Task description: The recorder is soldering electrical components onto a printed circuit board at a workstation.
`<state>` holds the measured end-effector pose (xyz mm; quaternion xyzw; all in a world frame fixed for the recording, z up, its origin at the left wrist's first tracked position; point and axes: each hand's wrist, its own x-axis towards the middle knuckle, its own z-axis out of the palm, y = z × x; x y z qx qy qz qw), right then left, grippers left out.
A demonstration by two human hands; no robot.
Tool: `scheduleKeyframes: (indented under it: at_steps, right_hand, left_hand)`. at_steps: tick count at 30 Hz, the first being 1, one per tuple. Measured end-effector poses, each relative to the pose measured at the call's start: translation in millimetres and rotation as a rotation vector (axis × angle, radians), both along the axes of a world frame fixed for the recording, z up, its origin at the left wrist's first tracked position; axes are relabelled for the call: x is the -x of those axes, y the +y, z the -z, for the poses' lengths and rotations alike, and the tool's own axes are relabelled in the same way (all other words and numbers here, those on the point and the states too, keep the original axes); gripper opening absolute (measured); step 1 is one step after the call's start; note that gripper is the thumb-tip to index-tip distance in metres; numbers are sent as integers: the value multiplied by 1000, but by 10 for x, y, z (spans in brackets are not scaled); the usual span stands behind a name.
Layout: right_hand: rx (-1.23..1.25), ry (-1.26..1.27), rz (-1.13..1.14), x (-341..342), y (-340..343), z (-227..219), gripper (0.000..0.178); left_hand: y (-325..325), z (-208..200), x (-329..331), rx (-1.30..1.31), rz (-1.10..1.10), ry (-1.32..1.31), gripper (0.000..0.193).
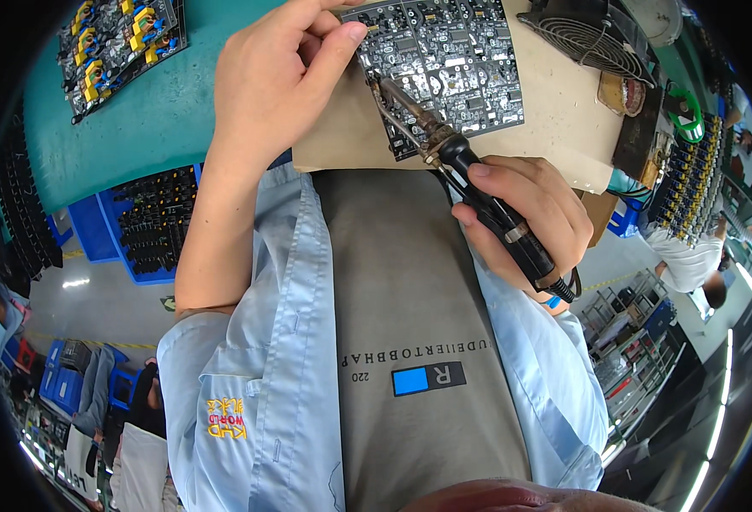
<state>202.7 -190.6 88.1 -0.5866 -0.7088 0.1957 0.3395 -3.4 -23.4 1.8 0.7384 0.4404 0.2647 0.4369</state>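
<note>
My right hand (534, 213) is wrapped around the black handle of a soldering iron (478, 183). A thin metal feed tube (401, 126) runs along the iron, and its tip points at the left part of a black circuit board panel (470, 72) packed with small parts. Whether the tip touches the board I cannot tell. My left hand (278, 77) is closed at the panel's upper left edge, thumb against the corner; the upper frame edge cuts off part of its fingers. Under the panel lies a tan sheet (563, 128).
More boards with yellow and blue parts (120, 47) lie on the green mat (180, 102) at the far left. A round fan grille (598, 47) and a small container (621, 92) stand right of the panel. Blue bins (103, 230) of black parts sit below the bench's left side.
</note>
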Motion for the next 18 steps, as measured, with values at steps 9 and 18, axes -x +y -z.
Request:
scheduleKeyframes:
  at_steps: [9, 18]
  right_hand:
    - [-28, 5, -7, -22, -50, 4, 39]
    - [-56, 6, 1, -57, -145, -18, 40]
  left_hand:
    - [-18, -53, -18, -3, -8, -15, 27]
    - [-11, -94, -43, -27, -19, 1, 27]
